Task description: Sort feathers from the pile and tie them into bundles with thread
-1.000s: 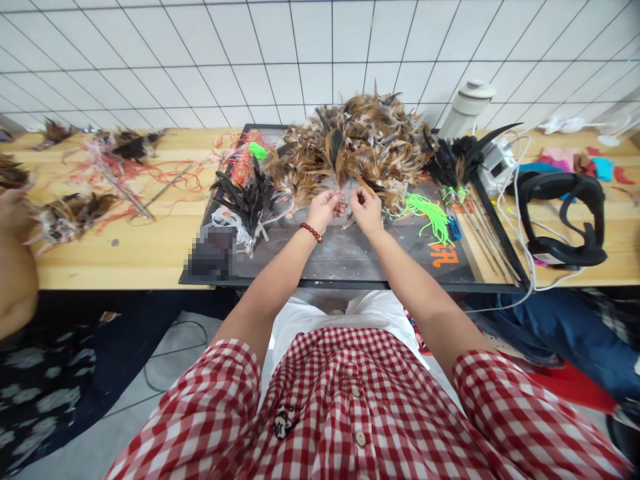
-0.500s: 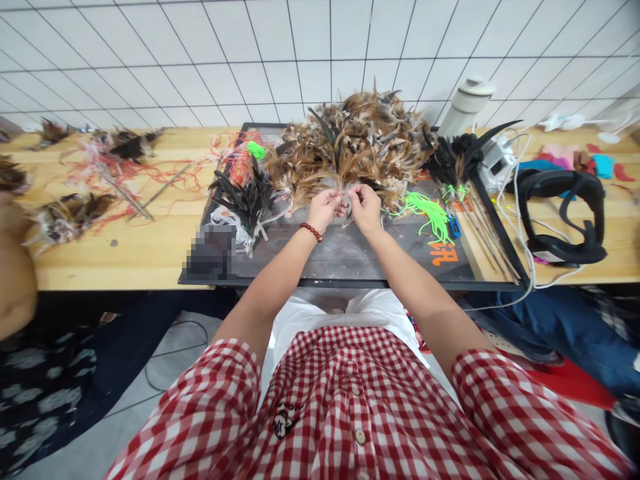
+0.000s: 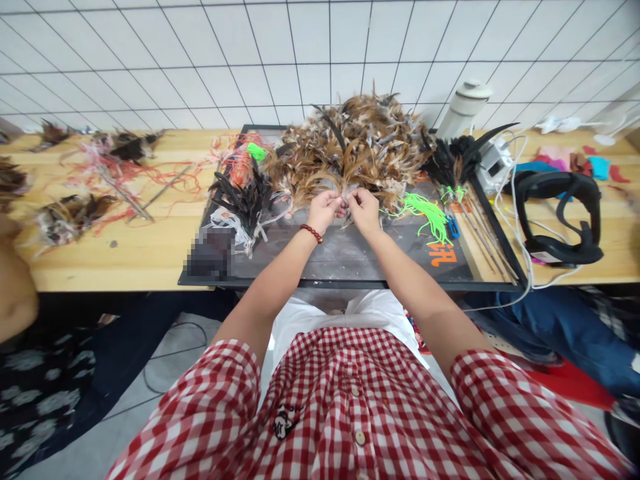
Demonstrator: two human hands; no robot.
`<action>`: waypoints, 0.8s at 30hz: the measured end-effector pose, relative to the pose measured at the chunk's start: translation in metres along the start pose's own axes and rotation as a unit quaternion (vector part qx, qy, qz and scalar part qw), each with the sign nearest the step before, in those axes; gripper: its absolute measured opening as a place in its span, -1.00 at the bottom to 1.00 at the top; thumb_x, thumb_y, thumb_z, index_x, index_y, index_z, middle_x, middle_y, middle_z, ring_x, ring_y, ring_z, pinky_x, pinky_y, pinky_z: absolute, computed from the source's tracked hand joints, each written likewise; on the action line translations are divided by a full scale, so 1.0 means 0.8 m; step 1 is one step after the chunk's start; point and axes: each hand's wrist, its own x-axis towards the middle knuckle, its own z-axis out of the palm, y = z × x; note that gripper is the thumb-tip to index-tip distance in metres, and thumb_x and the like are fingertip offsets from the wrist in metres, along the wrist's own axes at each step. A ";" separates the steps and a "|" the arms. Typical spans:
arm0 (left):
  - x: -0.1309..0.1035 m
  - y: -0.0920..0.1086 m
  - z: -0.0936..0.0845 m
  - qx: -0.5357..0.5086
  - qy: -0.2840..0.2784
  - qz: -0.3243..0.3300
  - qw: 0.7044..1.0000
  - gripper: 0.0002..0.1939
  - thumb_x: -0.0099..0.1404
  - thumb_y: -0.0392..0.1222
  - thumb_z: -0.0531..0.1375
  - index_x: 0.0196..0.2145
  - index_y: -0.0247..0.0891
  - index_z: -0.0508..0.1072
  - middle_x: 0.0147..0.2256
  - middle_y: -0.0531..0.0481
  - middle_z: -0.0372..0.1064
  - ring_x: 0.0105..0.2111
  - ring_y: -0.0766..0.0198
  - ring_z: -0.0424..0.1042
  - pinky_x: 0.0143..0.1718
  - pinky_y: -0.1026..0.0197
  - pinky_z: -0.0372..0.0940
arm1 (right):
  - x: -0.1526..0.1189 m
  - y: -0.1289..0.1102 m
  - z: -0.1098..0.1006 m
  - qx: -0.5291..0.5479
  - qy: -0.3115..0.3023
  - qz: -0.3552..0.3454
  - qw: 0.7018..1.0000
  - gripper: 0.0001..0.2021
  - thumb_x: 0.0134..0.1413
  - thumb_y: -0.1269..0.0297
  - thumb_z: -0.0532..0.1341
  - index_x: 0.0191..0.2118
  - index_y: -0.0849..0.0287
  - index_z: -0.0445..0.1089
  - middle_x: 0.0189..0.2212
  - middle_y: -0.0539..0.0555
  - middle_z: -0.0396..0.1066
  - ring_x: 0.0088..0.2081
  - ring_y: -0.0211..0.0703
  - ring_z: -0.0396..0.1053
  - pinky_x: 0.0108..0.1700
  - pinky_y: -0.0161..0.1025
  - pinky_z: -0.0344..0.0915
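My left hand (image 3: 325,211), with a beaded bracelet (image 3: 311,233) at the wrist, and my right hand (image 3: 364,211) meet fingertip to fingertip in front of a big heap of brown feathers (image 3: 385,133). Both are closed in a pinch around the quill ends of a small fan of brown feathers (image 3: 346,168) that rises from between them. Against the heap behind, its outline is hard to separate. A bundle of black feathers (image 3: 246,197) with white ties lies left of my hands. Bright green cords (image 3: 427,213) lie to the right.
The dark tray (image 3: 330,267) has a raised rim. Thin sticks (image 3: 483,233), a blue clip (image 3: 453,227) and black feathers (image 3: 457,157) lie at its right. Beyond are a white bottle (image 3: 463,107) and a black headset (image 3: 557,217). A person's arm (image 3: 17,283) is at left.
Both hands stay pinched together at the same spot, with only slight finger movement. The whole view has shifted very slightly.
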 end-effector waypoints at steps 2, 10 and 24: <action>-0.001 0.003 -0.003 -0.014 -0.021 -0.003 1.000 -0.82 0.26 -0.32 0.31 -0.39 -0.27 0.34 -0.58 0.13 0.39 -0.64 0.47 0.36 -0.55 0.39 0.27 | 0.000 -0.001 0.001 0.013 0.001 0.017 1.000 -0.83 0.16 0.29 0.12 -0.46 0.11 0.27 -0.44 -0.01 0.35 -0.32 -0.21 0.32 -0.15 -0.25 0.27; -0.006 0.008 -0.007 -0.070 -0.078 -0.029 0.994 -0.83 0.27 -0.25 0.31 -0.35 -0.25 0.34 -0.48 0.11 0.39 -0.52 0.40 0.42 -0.44 0.31 0.32 | 0.000 -0.004 0.001 0.037 0.037 -0.039 0.998 -0.82 0.20 0.20 0.11 -0.41 0.11 0.29 -0.42 0.01 0.35 -0.32 -0.20 0.31 -0.15 -0.22 0.29; 0.011 0.002 -0.009 -0.090 0.059 0.029 0.994 -0.66 0.17 -0.35 0.31 -0.58 -0.26 0.20 -0.64 0.18 0.16 -0.64 0.53 0.15 -0.59 0.40 0.05 | -0.005 -0.001 -0.002 -0.011 -0.016 -0.137 0.990 -0.77 0.27 0.16 0.09 -0.41 0.09 0.26 -0.42 0.03 0.29 -0.33 -0.17 0.27 -0.20 -0.19 0.24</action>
